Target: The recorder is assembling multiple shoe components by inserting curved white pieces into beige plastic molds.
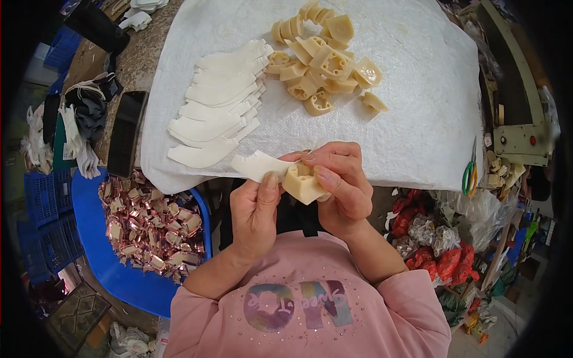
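Between my hands, just off the table's near edge, is a hollow beige plastic block (303, 186) with its open side up. My right hand (343, 182) grips it with thumb and fingers. A curved white strip with a toothed edge (258, 165) is pinched by my left hand (258, 206) under the thumb, and its right end meets the block's left side. More white strips (218, 104) lie overlapped in a column on the left of the table. Beyond my hands sits a loose heap of similar beige blocks (332, 62).
A white woven sheet (418, 107) covers the table. At its left are a dark phone (127, 132) and a black cylinder (95, 25). A blue tub (98, 250) of shiny copper-coloured pieces (155, 232) stands below left. Scissors (470, 173) hang at the right edge near red bags (444, 262).
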A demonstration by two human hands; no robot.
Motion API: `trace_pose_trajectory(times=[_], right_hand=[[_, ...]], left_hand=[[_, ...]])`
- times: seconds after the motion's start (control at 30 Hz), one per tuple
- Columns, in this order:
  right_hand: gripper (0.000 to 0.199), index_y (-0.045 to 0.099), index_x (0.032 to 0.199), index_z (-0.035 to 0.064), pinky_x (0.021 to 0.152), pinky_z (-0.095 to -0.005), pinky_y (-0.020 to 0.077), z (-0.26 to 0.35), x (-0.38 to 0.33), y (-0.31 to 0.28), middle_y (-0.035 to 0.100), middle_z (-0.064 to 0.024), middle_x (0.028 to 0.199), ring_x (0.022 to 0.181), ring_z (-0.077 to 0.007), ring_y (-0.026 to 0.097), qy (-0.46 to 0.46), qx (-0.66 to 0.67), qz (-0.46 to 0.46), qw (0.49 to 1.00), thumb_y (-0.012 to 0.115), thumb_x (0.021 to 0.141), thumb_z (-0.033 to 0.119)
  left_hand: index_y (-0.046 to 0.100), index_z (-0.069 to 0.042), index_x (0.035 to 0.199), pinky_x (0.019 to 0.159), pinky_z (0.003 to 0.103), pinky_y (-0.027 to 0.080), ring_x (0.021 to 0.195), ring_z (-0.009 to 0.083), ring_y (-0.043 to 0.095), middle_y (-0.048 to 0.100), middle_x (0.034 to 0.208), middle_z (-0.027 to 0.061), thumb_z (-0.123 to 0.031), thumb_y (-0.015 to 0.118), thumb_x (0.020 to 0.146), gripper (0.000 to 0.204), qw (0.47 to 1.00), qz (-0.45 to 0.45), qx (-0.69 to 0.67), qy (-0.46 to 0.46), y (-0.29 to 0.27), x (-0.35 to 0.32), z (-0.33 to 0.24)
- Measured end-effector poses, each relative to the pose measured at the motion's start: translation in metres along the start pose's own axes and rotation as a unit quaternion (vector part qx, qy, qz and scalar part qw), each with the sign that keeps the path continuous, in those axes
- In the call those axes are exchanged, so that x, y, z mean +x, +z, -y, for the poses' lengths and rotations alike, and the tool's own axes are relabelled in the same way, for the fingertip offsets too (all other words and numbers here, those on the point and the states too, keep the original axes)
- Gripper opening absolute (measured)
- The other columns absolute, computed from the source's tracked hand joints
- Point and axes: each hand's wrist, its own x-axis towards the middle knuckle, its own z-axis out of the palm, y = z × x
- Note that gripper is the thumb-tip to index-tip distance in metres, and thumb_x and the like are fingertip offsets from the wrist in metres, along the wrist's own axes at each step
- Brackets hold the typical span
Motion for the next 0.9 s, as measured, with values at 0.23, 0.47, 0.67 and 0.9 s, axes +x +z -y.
trace_pose_trajectory(times=[0.23, 0.47, 0.67, 0.9], right_hand=[[0.051, 0.058, 0.110, 0.0070, 0.070, -0.0331, 0.0467, 0.000, 0.001, -0.001, 0.061, -0.0098, 0.097, 0.084, -0.0277, 0.053, -0.013, -0.028, 0.026, 0.999, 0.064, 0.062, -0.010], [0.037, 0.061, 0.096, 0.0096, 0.071, -0.0390, 0.0295, -0.002, 0.004, 0.001, 0.061, -0.0026, 0.090, 0.074, -0.0213, 0.049, -0.044, -0.141, 0.043, 0.988, 0.066, 0.060, 0.003], [0.034, 0.061, 0.092, 0.0124, 0.073, -0.0405, 0.0266, -0.001, 0.007, -0.005, 0.060, 0.0001, 0.086, 0.075, -0.0201, 0.049, -0.024, -0.170, 0.067, 0.983, 0.065, 0.059, 0.005], [0.027, 0.058, 0.083, 0.0139, 0.074, -0.0434, 0.0239, 0.025, 0.028, -0.014, 0.045, -0.0006, 0.076, 0.077, -0.0212, 0.045, 0.064, -0.252, 0.236, 0.936, 0.064, 0.058, 0.004]], left_hand=[[0.049, 0.013, 0.119, 0.081, 0.025, 0.047, 0.093, 0.0129, 0.058, 0.060, 0.109, 0.0145, -0.019, 0.035, 0.101, 0.040, 0.998, -0.060, 0.015, -0.020, 0.005, -0.002, 0.002], [0.052, 0.009, 0.119, 0.075, 0.022, 0.046, 0.084, 0.0098, 0.058, 0.064, 0.102, 0.0129, -0.023, 0.033, 0.101, 0.042, 0.979, -0.043, 0.186, 0.066, -0.003, -0.002, 0.009], [0.058, 0.006, 0.113, 0.058, 0.020, 0.041, 0.063, 0.0067, 0.050, 0.063, 0.079, 0.0064, -0.014, 0.045, 0.098, 0.028, 0.956, -0.100, 0.265, 0.071, -0.008, 0.003, -0.011], [0.062, 0.007, 0.099, 0.064, 0.022, 0.043, 0.070, 0.0096, 0.054, 0.063, 0.080, 0.0068, -0.011, 0.050, 0.095, 0.022, 0.925, -0.068, 0.364, 0.087, -0.013, 0.003, -0.011]])
